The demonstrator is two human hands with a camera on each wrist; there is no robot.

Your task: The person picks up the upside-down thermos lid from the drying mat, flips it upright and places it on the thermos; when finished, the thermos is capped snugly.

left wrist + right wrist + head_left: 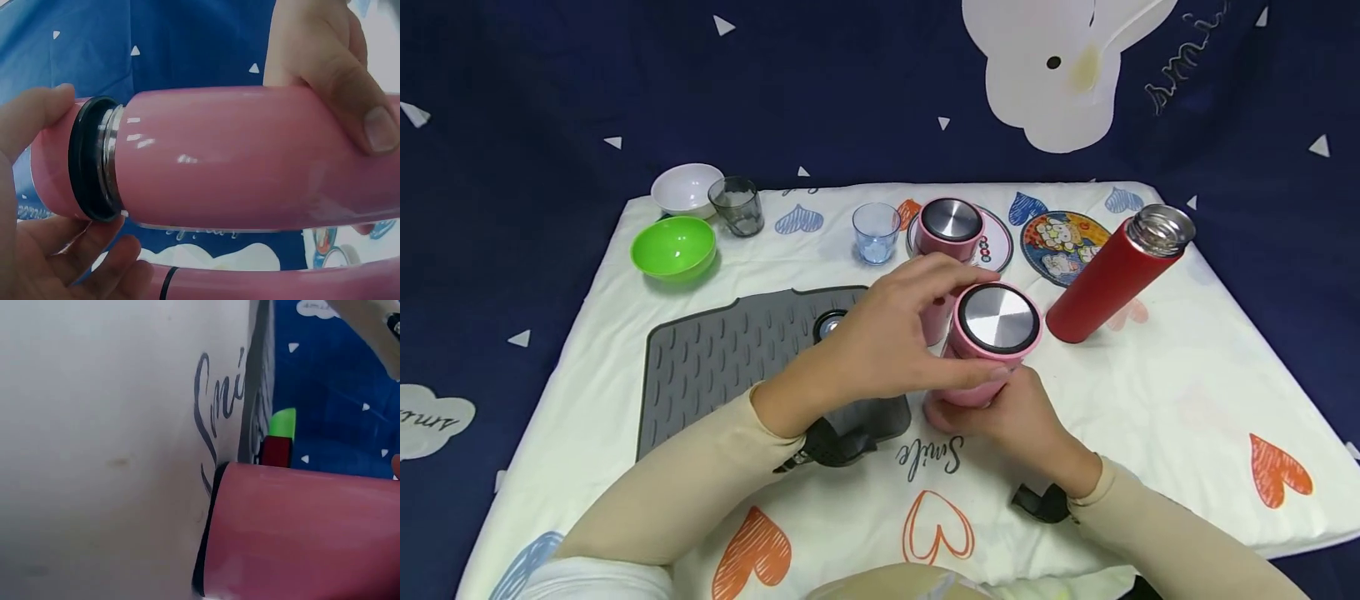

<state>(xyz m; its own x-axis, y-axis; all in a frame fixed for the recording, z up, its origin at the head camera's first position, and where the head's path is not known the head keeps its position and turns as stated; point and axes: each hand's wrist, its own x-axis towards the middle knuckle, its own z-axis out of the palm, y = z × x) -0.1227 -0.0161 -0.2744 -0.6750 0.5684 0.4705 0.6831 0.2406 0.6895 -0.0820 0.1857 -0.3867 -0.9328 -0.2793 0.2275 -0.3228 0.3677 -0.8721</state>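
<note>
While both hands work over the white printed cloth [1187, 367], the notes run so:

Left hand [887, 337]: fingers curled round the cap end of the near pink flask [988, 350], thumb and fingertips on the cap beside its black ring, as the left wrist view shows.
Right hand [1011, 417]: wraps the flask's lower body from below, thumb pressed flat on the pink wall.
Near pink flask: held just above the cloth, close to the "Smile" lettering, tilted, steel-topped cap facing up toward the head camera.
Second pink flask [951, 229]: upright just behind, on a round coaster.
Red flask [1112, 275]: to the right, uncapped.
Grey mat [730, 358]: left of the hands.
Far left: green bowl [673, 247], white bowl [685, 188], dark glass [737, 206].
Blue glass [876, 232]: beside the coaster.
</note>
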